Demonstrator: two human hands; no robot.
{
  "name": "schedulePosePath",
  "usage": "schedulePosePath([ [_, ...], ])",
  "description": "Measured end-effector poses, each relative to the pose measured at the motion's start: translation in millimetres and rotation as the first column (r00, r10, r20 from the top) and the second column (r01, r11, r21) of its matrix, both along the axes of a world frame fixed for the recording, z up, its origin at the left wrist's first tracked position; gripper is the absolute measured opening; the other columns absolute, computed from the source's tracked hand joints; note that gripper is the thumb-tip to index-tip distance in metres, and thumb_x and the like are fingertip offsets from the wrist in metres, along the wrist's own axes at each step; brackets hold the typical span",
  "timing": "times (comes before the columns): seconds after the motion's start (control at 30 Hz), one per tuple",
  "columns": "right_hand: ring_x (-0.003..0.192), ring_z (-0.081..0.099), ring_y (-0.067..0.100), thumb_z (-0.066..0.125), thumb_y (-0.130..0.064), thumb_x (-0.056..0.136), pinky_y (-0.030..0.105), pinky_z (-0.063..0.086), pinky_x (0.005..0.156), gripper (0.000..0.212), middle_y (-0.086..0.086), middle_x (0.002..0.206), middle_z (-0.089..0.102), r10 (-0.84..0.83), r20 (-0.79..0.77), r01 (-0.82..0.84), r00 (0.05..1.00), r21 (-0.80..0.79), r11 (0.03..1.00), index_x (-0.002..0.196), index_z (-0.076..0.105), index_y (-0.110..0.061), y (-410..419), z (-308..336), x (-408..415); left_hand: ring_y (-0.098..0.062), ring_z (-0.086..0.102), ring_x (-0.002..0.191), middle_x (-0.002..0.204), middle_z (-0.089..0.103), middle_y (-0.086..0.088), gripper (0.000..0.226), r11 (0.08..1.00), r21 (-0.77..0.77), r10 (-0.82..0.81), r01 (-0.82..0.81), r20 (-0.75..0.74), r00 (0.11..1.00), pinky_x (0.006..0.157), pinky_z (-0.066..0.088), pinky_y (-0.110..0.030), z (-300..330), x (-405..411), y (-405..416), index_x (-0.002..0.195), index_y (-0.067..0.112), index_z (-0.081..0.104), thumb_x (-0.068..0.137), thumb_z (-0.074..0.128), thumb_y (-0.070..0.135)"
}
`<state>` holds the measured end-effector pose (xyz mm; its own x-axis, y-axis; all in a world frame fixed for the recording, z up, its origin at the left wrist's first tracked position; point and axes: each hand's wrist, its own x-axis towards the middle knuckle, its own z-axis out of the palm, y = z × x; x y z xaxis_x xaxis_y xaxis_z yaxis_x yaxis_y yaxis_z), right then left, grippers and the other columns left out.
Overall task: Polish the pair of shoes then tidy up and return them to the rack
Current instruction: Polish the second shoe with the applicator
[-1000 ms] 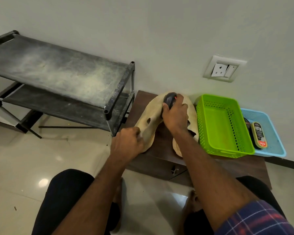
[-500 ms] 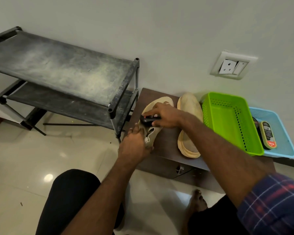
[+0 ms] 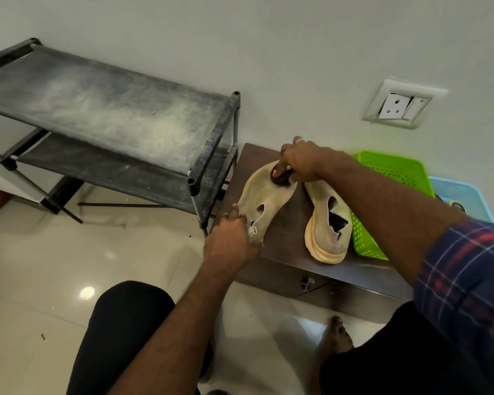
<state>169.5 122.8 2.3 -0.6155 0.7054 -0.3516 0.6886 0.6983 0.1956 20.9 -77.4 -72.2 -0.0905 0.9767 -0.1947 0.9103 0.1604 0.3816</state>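
Two beige foam shoes lie on a low dark wooden table (image 3: 285, 240). My left hand (image 3: 231, 240) grips the heel end of the left shoe (image 3: 261, 195) and holds it tilted. Over that shoe's toe end, my right hand (image 3: 301, 161) is closed on a small dark polish applicator (image 3: 280, 178) pressed against the shoe. The right shoe (image 3: 324, 232) rests upright on the table beside a green basket, partly under my right forearm. The black two-shelf shoe rack (image 3: 103, 115) stands to the left with nothing on it.
A green plastic basket (image 3: 394, 169) sits right of the shoes, with a blue tray (image 3: 465, 195) holding polish items behind it. A wall socket (image 3: 402, 105) is above. My knees and a bare foot (image 3: 335, 334) are on the glossy tiled floor.
My right hand has slid the applicator from the shoe's heel part up to its toe end. My left hand keeps its grip on the heel. The camera view has shifted slightly.
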Motion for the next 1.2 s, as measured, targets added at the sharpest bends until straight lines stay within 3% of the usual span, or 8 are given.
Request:
schedulePosePath([
  [0.07,0.113,0.045,0.029,0.071,-0.029,0.086,0.040,0.048,0.088,0.043,0.006,0.124,0.054,-0.070,-0.082,0.076,0.994,0.075,0.994,0.129,0.063,-0.032,1,1,1,-0.030,0.043,0.136,0.163,0.025,-0.005,0.075,1.000,0.004,0.008,-0.008,-0.004,1.000,0.103,0.045,-0.045,0,0,0,0.140,0.016,0.049,0.081,0.068,0.058],
  [0.17,0.113,0.050,0.026,0.071,-0.034,0.086,0.040,0.042,0.098,0.045,0.004,0.121,0.058,-0.088,-0.284,0.057,0.955,-0.115,0.992,0.130,0.061,-0.039,-25,-16,-3,-0.030,0.045,0.135,0.163,0.025,-0.005,0.074,1.000,0.006,0.013,-0.013,-0.001,1.000,0.100,0.046,-0.045,0,0,1,0.137,0.016,0.050,0.079,0.069,0.059],
  [0.23,0.115,0.053,0.027,0.069,-0.039,0.087,0.042,0.043,0.099,0.045,0.004,0.125,0.058,-0.129,-0.285,0.087,0.950,-0.156,0.984,0.130,0.057,-0.043,-39,-28,1,-0.030,0.045,0.134,0.162,0.026,-0.006,0.074,1.000,0.019,0.011,-0.011,-0.001,1.000,0.100,0.046,-0.045,-2,0,1,0.135,0.016,0.051,0.079,0.069,0.059],
  [0.37,0.113,0.051,0.034,0.062,-0.035,0.090,0.043,0.043,0.091,0.042,0.010,0.123,0.057,-0.278,-0.322,0.356,0.905,0.216,0.909,0.131,0.054,-0.036,-48,-37,9,-0.031,0.046,0.133,0.161,0.029,-0.005,0.074,0.998,0.050,0.026,-0.026,0.009,1.000,0.100,0.046,-0.044,-4,0,0,0.136,0.017,0.052,0.078,0.070,0.060],
  [0.63,0.100,0.060,0.033,0.067,-0.046,0.084,0.041,0.050,0.083,0.052,0.008,0.117,0.062,-0.351,-0.706,0.539,0.615,0.051,0.841,0.129,0.050,-0.027,-96,-45,1,-0.032,0.059,0.117,0.137,0.051,-0.006,0.077,0.980,0.118,0.130,-0.159,0.223,0.966,0.090,0.054,-0.043,6,13,14,0.128,0.015,0.055,0.071,0.076,0.062],
  [0.77,0.093,0.060,0.035,0.069,-0.045,0.082,0.041,0.048,0.077,0.053,0.010,0.107,0.062,-0.359,-0.758,0.593,0.545,0.045,0.804,0.124,0.051,-0.019,-118,-37,15,-0.030,0.060,0.116,0.130,0.059,-0.008,0.069,0.991,0.115,0.011,-0.064,0.411,0.912,0.095,0.053,-0.040,16,33,23,0.129,0.013,0.055,0.073,0.084,0.041],
  [0.87,0.093,0.059,0.034,0.069,-0.044,0.082,0.041,0.047,0.078,0.051,0.011,0.108,0.061,-0.341,-0.777,0.594,0.529,0.052,0.803,0.122,0.052,-0.017,-128,-30,28,-0.037,0.060,0.114,0.125,0.058,-0.015,0.048,0.989,0.149,-0.067,0.010,0.382,0.922,0.091,0.055,-0.043,10,40,23,0.127,0.014,0.059,0.085,0.073,0.032],
  [1.2,0.095,0.062,0.036,0.062,-0.047,0.091,0.042,0.043,0.089,0.054,0.014,0.109,0.067,-0.386,-0.784,0.624,0.486,0.003,0.781,0.131,0.049,-0.014,-143,-26,59,-0.041,0.046,0.131,0.131,0.062,-0.013,0.050,0.968,0.219,-0.192,0.123,0.333,0.923,0.104,0.044,-0.041,12,43,12,0.130,0.009,0.061,0.083,0.075,0.016],
])
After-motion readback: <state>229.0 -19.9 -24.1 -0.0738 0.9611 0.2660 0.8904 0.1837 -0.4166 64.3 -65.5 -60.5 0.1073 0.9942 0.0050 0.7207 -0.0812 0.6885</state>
